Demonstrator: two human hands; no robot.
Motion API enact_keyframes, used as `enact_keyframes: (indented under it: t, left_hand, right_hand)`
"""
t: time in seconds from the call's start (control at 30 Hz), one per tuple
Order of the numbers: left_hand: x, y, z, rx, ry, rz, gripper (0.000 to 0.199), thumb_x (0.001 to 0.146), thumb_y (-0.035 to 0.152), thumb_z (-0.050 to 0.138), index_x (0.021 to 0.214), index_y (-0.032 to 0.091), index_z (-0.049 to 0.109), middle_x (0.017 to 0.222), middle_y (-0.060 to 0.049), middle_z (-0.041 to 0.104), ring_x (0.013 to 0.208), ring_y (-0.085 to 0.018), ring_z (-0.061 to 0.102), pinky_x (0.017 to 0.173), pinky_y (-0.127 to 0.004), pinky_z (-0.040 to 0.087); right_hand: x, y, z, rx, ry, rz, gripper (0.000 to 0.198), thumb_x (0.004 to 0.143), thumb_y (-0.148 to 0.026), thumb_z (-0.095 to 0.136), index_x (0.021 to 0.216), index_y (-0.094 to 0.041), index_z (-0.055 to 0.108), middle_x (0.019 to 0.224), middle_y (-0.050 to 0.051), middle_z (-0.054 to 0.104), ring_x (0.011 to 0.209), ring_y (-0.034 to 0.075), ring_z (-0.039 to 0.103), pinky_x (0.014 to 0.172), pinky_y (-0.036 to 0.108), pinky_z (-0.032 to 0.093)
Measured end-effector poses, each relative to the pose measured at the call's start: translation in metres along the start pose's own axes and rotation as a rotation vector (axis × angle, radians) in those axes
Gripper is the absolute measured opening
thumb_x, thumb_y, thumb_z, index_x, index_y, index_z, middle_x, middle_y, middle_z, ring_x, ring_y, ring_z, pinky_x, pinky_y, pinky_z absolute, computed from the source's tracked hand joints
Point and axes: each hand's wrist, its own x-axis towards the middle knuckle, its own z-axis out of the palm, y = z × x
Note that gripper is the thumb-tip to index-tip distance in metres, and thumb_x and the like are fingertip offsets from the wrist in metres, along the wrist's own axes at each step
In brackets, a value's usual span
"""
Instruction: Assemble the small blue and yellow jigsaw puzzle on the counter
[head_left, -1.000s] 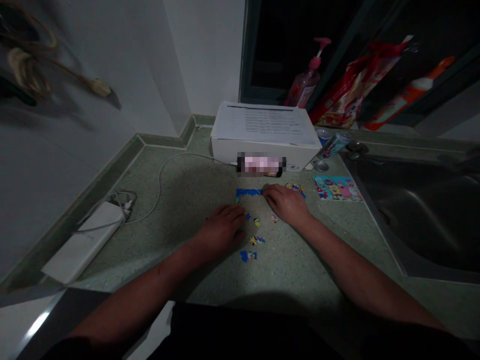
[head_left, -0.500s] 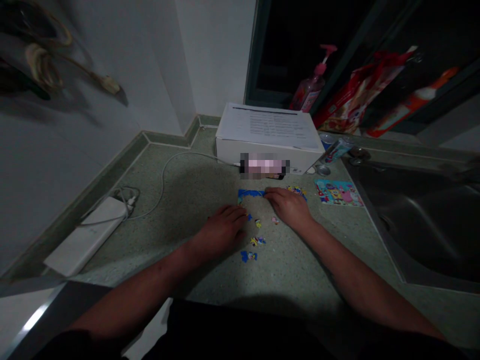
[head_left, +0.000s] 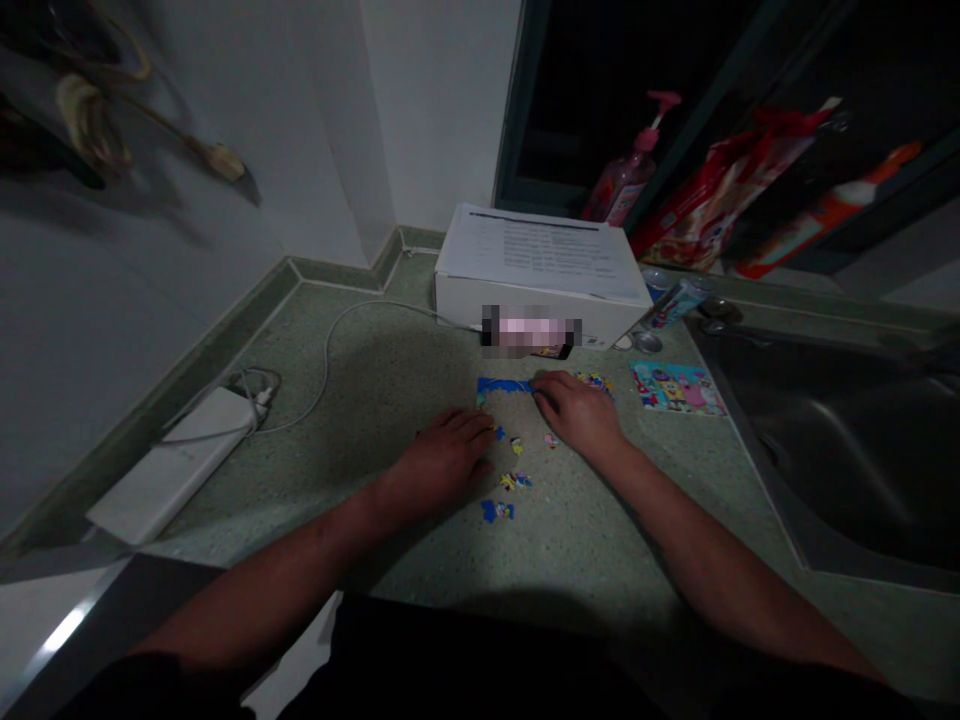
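My right hand (head_left: 581,412) is at the right end of a joined strip of blue jigsaw pieces (head_left: 504,385), its fingers closed on a puzzle piece there that they mostly cover. My left hand (head_left: 448,452) lies flat with fingers stretched out, fingertips beside a small blue piece (head_left: 499,433) below the strip's left end. Between the hands are a yellow-green piece (head_left: 517,446) and a pinkish piece (head_left: 551,440). Nearer me lie a yellow-and-blue cluster (head_left: 516,481) and a blue cluster (head_left: 498,511). More colourful pieces (head_left: 596,382) are partly hidden behind my right hand.
A cartoon picture card (head_left: 679,387) lies beside the sink (head_left: 862,430). A phone (head_left: 551,351), partly blurred out, leans against a white box (head_left: 536,290). Its cable runs to a white power strip (head_left: 176,465) on the left. A pump bottle (head_left: 622,185) stands behind the box.
Both hands stay almost where they were, with only slight finger movement at the right hand. The whole view has shifted slightly; the loose pieces have not moved on the counter.
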Motion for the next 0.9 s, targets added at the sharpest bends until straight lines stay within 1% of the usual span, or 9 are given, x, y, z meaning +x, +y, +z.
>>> enact_keyframes:
  t: [0.07, 0.17, 0.23, 0.33, 0.4, 0.5, 0.6, 0.8, 0.9]
  left_hand:
    - [-0.0002, 0.0003, -0.0002, -0.006, 0.003, 0.001, 0.061, 0.107, 0.019, 0.057, 0.16, 0.048, 0.059, 0.16, 0.006, 0.071, 0.148, -0.028, 0.066, 0.129, -0.064, 0.051]
    - [-0.0003, 0.0008, -0.0006, -0.002, -0.001, -0.004, 0.06, 0.106, 0.017, 0.056, 0.158, 0.046, 0.061, 0.16, 0.005, 0.071, 0.148, -0.028, 0.065, 0.13, -0.062, 0.05]
    - [-0.0004, 0.0005, 0.0004, 0.001, -0.006, -0.003, 0.054, 0.107, 0.017, 0.055, 0.156, 0.041, 0.064, 0.159, 0.003, 0.071, 0.148, -0.028, 0.065, 0.13, -0.06, 0.051]
    - [-0.0007, -0.0002, 0.0025, 0.009, -0.004, 0.008, 0.044, 0.109, 0.019, 0.056, 0.15, 0.028, 0.068, 0.158, -0.005, 0.073, 0.147, -0.027, 0.066, 0.13, -0.055, 0.051]
    - [-0.001, 0.0001, 0.0026, 0.021, 0.006, 0.009, 0.042, 0.109, 0.018, 0.057, 0.148, 0.025, 0.069, 0.157, -0.008, 0.073, 0.148, -0.026, 0.065, 0.13, -0.052, 0.051]
    - [-0.0011, 0.0015, 0.0004, 0.031, 0.013, 0.001, 0.046, 0.109, 0.016, 0.054, 0.15, 0.032, 0.068, 0.158, -0.003, 0.072, 0.148, -0.025, 0.065, 0.128, -0.053, 0.053]
    - [-0.0006, 0.0027, -0.0022, 0.024, 0.007, 0.002, 0.049, 0.109, 0.017, 0.055, 0.151, 0.038, 0.067, 0.158, 0.001, 0.073, 0.148, -0.025, 0.066, 0.127, -0.057, 0.054]
    - [0.0001, 0.0037, -0.0031, 0.024, 0.004, -0.001, 0.05, 0.108, 0.017, 0.054, 0.153, 0.037, 0.067, 0.157, 0.0, 0.073, 0.147, -0.025, 0.065, 0.128, -0.055, 0.053]
    - [0.0005, 0.0031, -0.0021, 0.017, 0.005, -0.004, 0.053, 0.107, 0.018, 0.055, 0.154, 0.04, 0.065, 0.156, 0.002, 0.074, 0.145, -0.026, 0.067, 0.128, -0.056, 0.053]
  right_hand:
    - [0.0001, 0.001, 0.0011, 0.004, -0.005, -0.003, 0.031, 0.111, -0.028, 0.055, 0.121, -0.027, 0.084, 0.129, 0.009, 0.084, 0.107, 0.028, 0.082, 0.083, 0.041, 0.064]
    - [0.0005, 0.0011, 0.0017, 0.004, -0.013, 0.0, 0.032, 0.111, -0.027, 0.055, 0.12, -0.029, 0.085, 0.13, 0.008, 0.085, 0.109, 0.027, 0.082, 0.084, 0.04, 0.065]
    - [0.0009, 0.0004, 0.0013, -0.005, -0.029, 0.004, 0.031, 0.111, -0.026, 0.056, 0.121, -0.028, 0.086, 0.131, 0.009, 0.085, 0.11, 0.028, 0.082, 0.085, 0.04, 0.065]
    - [0.0013, -0.0006, 0.0007, -0.021, -0.057, 0.011, 0.031, 0.111, -0.023, 0.058, 0.123, -0.026, 0.085, 0.135, 0.01, 0.084, 0.112, 0.029, 0.082, 0.086, 0.04, 0.064]
    - [0.0012, -0.0007, 0.0008, -0.026, -0.063, 0.009, 0.03, 0.11, -0.021, 0.059, 0.124, -0.026, 0.085, 0.136, 0.01, 0.084, 0.112, 0.029, 0.082, 0.086, 0.04, 0.064]
    - [0.0008, -0.0002, 0.0019, -0.027, -0.05, 0.0, 0.03, 0.11, -0.02, 0.058, 0.122, -0.026, 0.085, 0.136, 0.01, 0.084, 0.111, 0.029, 0.083, 0.087, 0.04, 0.064]
    - [0.0006, 0.0, 0.0025, -0.032, -0.043, -0.013, 0.029, 0.11, -0.02, 0.058, 0.121, -0.025, 0.084, 0.136, 0.01, 0.084, 0.108, 0.029, 0.083, 0.087, 0.042, 0.063]
    - [0.0011, -0.0015, 0.0035, -0.011, -0.024, -0.013, 0.029, 0.108, -0.017, 0.057, 0.118, -0.025, 0.082, 0.133, 0.009, 0.085, 0.108, 0.028, 0.083, 0.084, 0.039, 0.063]
    - [0.0009, -0.0022, 0.0059, 0.014, 0.003, 0.008, 0.03, 0.107, -0.018, 0.056, 0.121, -0.025, 0.081, 0.131, 0.009, 0.085, 0.107, 0.028, 0.082, 0.082, 0.04, 0.062]
